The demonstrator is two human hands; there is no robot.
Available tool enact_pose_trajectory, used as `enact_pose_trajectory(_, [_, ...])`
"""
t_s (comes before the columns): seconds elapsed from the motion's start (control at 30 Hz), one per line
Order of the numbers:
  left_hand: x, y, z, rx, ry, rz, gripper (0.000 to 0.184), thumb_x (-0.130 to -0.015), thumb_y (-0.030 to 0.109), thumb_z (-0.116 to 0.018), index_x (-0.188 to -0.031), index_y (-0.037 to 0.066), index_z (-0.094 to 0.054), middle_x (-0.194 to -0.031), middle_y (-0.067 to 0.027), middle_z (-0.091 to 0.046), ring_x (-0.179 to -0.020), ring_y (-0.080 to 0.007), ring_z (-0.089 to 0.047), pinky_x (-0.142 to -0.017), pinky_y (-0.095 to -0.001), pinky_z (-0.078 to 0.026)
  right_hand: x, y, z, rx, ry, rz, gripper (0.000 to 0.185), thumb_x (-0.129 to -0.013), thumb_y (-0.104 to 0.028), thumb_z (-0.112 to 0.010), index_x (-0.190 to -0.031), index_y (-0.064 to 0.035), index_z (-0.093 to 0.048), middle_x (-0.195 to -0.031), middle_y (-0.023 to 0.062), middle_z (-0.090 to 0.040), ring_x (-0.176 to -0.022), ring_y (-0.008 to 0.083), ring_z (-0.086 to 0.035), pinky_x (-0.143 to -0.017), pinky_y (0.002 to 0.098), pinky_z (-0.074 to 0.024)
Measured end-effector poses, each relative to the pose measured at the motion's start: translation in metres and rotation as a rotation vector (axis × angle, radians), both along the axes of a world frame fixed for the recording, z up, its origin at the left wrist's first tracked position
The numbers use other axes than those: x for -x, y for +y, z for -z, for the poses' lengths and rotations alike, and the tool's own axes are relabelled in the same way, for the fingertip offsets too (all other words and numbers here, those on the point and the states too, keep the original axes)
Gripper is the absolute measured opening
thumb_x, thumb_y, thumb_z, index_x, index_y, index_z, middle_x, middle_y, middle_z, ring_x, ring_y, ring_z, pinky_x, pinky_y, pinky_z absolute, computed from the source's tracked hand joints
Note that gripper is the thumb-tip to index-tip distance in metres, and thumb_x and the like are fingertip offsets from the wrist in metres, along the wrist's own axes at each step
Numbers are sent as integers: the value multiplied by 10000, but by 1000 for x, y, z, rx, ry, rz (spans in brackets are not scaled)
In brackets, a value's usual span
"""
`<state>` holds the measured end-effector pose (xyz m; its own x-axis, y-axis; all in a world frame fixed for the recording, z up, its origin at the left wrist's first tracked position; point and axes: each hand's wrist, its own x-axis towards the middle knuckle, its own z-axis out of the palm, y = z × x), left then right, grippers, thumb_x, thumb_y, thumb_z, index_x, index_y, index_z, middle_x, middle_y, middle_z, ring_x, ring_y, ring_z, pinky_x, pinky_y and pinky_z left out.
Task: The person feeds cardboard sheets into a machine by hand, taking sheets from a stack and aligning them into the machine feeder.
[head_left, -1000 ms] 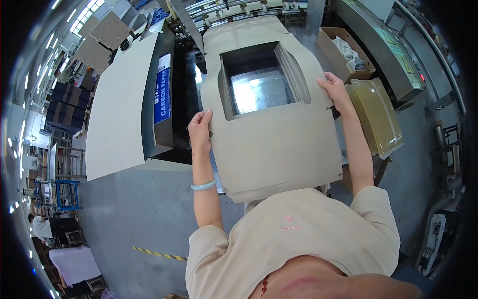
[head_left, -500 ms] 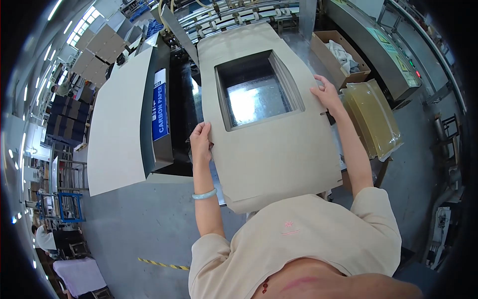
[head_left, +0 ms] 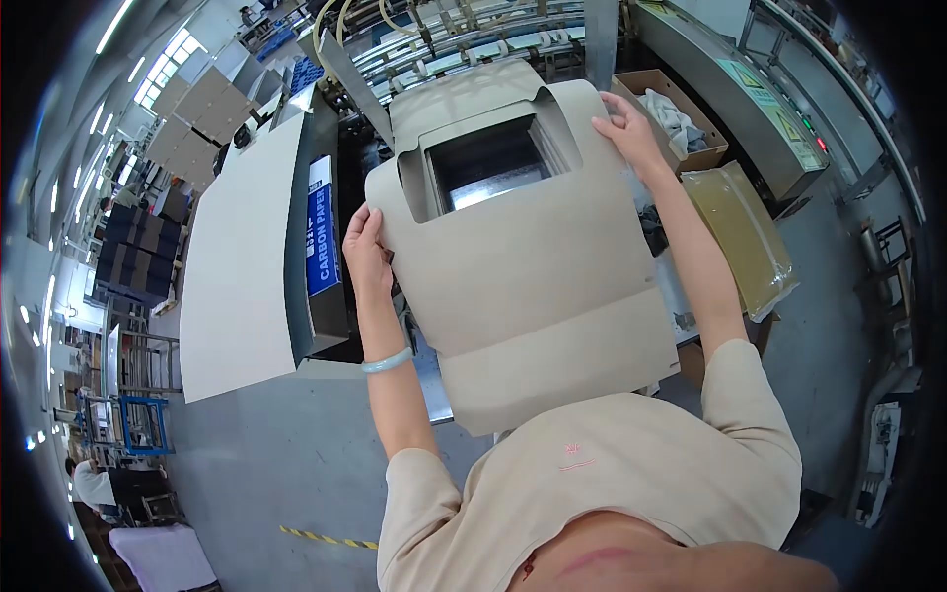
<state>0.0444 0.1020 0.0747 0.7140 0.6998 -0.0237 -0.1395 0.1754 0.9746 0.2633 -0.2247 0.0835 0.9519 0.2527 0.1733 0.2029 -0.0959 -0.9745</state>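
A beige cardboard sheet with a rectangular cut-out curves up in front of me, raised off similar sheets beneath it. Through the cut-out a dark, shiny surface shows. My left hand pinches the sheet's left edge, thumb on top. At the far right edge, my right hand grips the same sheet, its lower fingers hidden behind the board. A pale bangle circles my left wrist.
On the left, a large white sheet lies beside a blue carbon paper box. Machine rollers run across the far end. To the right are an open carton with cloth and a plastic-wrapped yellowish stack. A person sits far left.
Both hands have moved up and away from me, lifting the top sheet's far part. It now bends upward, apart from the sheets below.
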Motion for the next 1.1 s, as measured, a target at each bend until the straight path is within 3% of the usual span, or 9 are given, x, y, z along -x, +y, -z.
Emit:
enact_pose_trajectory(0.23, [-23, 4, -28, -28, -110, -36, 321, -900, 129, -568, -1195, 3, -575, -1025, -116, -652, -872, -177, -616, -743, -229, -441, -26, 13, -23, -43, -33, 3, 477, -856, -128, -614, -1313, -99, -478, -993, 107, -657, -825, 140, -607, -719, 234, -478])
enact_pose_trajectory(1.1, [-34, 21, 21, 33, 142, 9, 332, -884, 145, -576, -1185, 4, -575, -1038, -119, -635, -902, -202, -596, -760, -295, -428, -32, 7, 32, 162, 169, -36, 473, -836, -141, -611, -1287, -47, -502, -1048, 151, -625, -941, 220, -595, -827, 314, -476])
